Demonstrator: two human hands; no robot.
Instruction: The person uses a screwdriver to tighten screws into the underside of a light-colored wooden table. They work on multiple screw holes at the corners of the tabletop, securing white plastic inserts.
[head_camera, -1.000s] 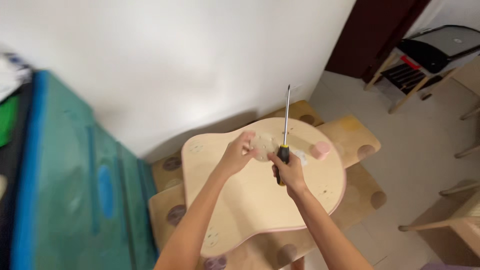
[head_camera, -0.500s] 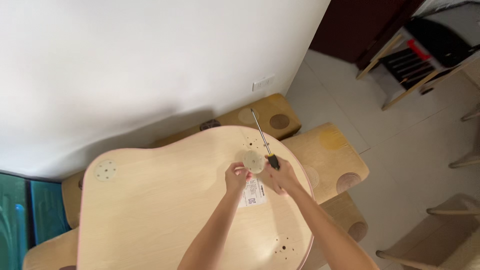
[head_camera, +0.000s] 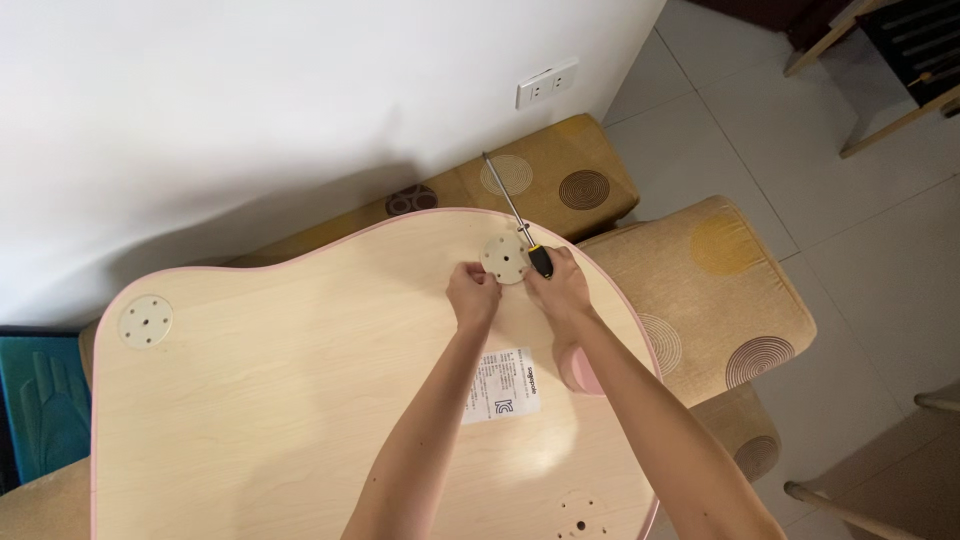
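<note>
A curved light-wood tabletop (head_camera: 280, 390) with a pink edge lies upside down on tan cushions. Near its far edge sits a round beige mounting plate (head_camera: 505, 256). My left hand (head_camera: 473, 296) pinches something small at the plate's near left rim; what it holds is hidden by the fingers. My right hand (head_camera: 560, 288) grips the black and yellow handle of a screwdriver (head_camera: 518, 222), whose metal shaft points away toward the wall. A second round plate (head_camera: 146, 321) sits at the tabletop's left corner. A white label (head_camera: 506, 383) is stuck near my forearms.
Tan cushions with circle patterns (head_camera: 700, 290) lie under and to the right of the tabletop. A white wall with a socket (head_camera: 547, 83) stands behind. Tiled floor (head_camera: 870, 240) spreads right, with wooden furniture legs (head_camera: 880, 100) at the top right. A teal object (head_camera: 40, 400) sits at the left.
The view has moved closer and shifted over the tabletop. Both hands stay at the round plate; the screwdriver now leans further away, its shaft pointing toward the wall.
</note>
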